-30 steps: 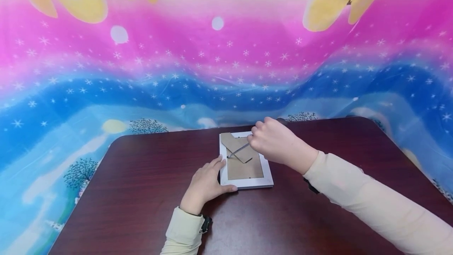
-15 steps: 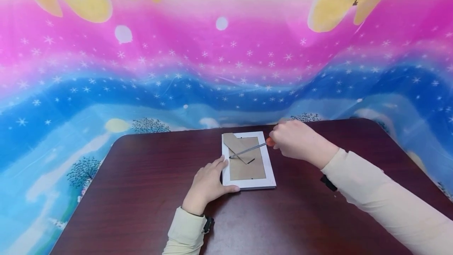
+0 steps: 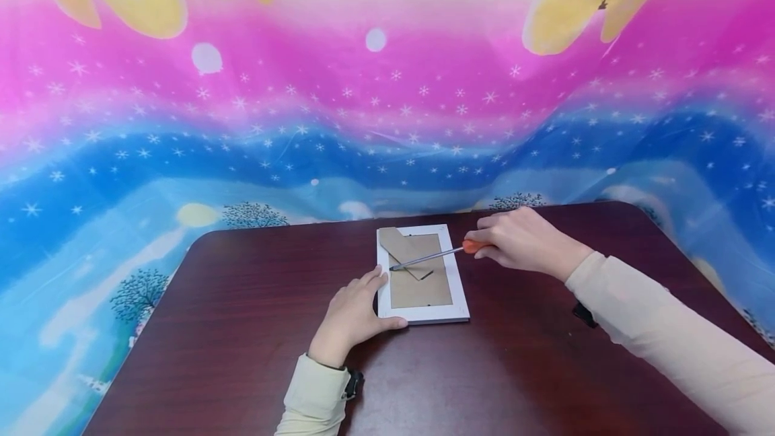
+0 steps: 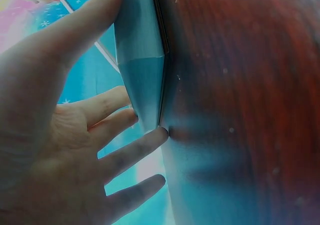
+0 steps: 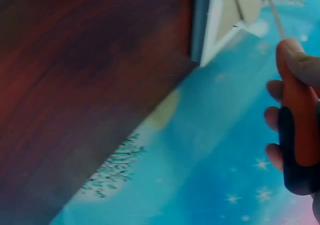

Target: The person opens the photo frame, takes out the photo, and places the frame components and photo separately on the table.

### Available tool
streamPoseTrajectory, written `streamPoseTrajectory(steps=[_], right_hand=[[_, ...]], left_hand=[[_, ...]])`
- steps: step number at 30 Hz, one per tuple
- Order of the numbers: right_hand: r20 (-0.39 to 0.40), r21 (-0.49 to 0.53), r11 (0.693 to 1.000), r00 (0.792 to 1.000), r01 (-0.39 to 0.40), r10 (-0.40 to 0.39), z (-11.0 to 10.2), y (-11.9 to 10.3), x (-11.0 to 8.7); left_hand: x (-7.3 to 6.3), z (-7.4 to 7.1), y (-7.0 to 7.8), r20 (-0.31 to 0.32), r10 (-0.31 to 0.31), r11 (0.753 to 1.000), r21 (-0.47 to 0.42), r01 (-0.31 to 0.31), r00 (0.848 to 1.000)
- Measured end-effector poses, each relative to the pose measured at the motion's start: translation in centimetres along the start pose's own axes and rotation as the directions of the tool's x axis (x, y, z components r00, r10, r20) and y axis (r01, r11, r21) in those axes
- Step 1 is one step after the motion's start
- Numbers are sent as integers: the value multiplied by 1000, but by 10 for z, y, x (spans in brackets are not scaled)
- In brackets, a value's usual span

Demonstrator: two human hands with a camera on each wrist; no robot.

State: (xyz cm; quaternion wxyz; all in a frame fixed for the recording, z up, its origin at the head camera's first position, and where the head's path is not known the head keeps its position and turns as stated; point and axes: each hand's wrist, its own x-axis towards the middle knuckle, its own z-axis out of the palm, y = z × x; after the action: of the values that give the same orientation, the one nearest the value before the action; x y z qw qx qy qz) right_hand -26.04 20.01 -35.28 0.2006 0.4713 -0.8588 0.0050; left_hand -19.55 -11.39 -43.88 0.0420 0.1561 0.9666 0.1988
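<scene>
right grip [image 3: 525,242] curled round an orange-handled screwdriver [image 5: 301,122], left grip [image 3: 351,315] spread against white frame [image 3: 431,313]

Screwdriver handle [image 5: 302,127] looking like smooth plastic inside the right hand [image 3: 523,241], metal shaft [image 3: 426,258] shining ahead of the grip, brown backing board [image 3: 420,295] appearing matt like cardboard, wood-grained tabletop [image 3: 242,328] gleaming below.

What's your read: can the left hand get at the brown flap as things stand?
Probably yes: the left hand rests against the picture frame, close to the brown flap, whose far end looks uncovered. The screwdriver shaft crosses its nearer part, which might hinder slightly.
</scene>
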Motion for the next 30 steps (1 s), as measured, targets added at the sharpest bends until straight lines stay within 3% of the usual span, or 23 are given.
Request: streamPoseTrajectory(steps=[9, 24, 30], right_hand=[[-13, -16, 999, 999, 50, -50, -4, -6, 4], [164, -196, 964, 976, 178, -146, -40, -31, 55], [222, -290, 928, 960, 233, -171, -48, -42, 72]], left_hand=[[1, 1, 0, 1, 6, 1000, -7, -6, 1000], [0, 1, 0, -2, 20, 1000, -18, -20, 1000], [0, 0, 1, -1, 19, 1000, -8, -19, 1000]])
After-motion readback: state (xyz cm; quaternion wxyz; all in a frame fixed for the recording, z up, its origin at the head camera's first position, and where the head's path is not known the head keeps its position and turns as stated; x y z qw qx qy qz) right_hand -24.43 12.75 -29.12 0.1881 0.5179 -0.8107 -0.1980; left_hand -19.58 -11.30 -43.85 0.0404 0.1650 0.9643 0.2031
